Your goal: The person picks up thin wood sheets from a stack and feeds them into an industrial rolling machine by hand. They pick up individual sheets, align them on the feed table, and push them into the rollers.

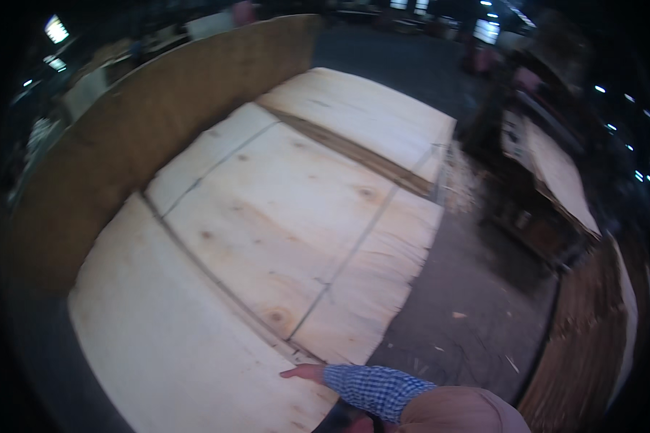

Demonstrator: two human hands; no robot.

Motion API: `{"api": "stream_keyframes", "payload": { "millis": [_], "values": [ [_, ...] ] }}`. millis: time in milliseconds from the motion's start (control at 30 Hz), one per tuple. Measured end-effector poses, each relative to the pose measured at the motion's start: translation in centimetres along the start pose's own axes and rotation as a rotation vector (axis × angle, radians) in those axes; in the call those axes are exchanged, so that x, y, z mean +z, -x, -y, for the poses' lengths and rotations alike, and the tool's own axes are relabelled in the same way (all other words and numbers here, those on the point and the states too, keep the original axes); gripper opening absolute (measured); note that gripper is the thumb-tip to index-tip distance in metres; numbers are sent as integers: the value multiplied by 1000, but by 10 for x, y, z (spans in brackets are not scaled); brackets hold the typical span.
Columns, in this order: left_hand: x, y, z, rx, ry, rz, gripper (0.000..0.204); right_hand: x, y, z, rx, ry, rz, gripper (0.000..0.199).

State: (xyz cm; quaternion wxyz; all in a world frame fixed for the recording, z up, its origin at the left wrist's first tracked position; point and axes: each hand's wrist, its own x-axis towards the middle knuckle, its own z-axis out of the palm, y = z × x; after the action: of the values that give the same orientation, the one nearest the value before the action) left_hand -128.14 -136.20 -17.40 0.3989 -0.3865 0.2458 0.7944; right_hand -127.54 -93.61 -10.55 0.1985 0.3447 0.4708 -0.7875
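My right hand (308, 372), in a blue checked sleeve (374, 390), is at the right corner of a large pale wood veneer sheet (188, 325) nearest me. One digit lies stretched over the sheet's top face; the other fingers are hidden, apparently under its edge. Beyond a narrow gap lies a wider pale veneer sheet (267, 231) with brown knots, two dark lines across it and a ragged right edge. Past a brown strip (347, 150) is a third pale sheet (368, 108). My left hand is not in the picture.
A tall brown wood panel (159, 94) stands along the left side of the sheets. At right, a dark stand (527, 224) bears more pale sheets (552, 166). A brown layered stack (581, 339) is at lower right. Wood scraps (458, 315) lie on the grey floor (477, 274).
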Motion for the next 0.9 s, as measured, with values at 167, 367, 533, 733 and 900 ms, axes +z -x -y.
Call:
{"api": "stream_keyframes", "payload": {
  "millis": [167, 367, 533, 733, 900],
  "values": [
    [37, 24, 22, -73, 304, 106, 40, 20, 23, 16, 146, -256, 233, 58],
    [69, 36, 48, 258, 172, 36, 31, 13, 22, 12, -81, 95, 128, 52],
    [105, 69, 46, 370, 194, -110, 23, 41, 67, 57, -172, 137, 116, 48],
    [133, 117, 122, 304, 163, 92, 18, -6, 152, 93, -297, 148, 181, 47],
    [116, 203, 290, 54, -572, 213, 24, -136, 267, 62, -164, 519, -7, 47]
  ]
}}
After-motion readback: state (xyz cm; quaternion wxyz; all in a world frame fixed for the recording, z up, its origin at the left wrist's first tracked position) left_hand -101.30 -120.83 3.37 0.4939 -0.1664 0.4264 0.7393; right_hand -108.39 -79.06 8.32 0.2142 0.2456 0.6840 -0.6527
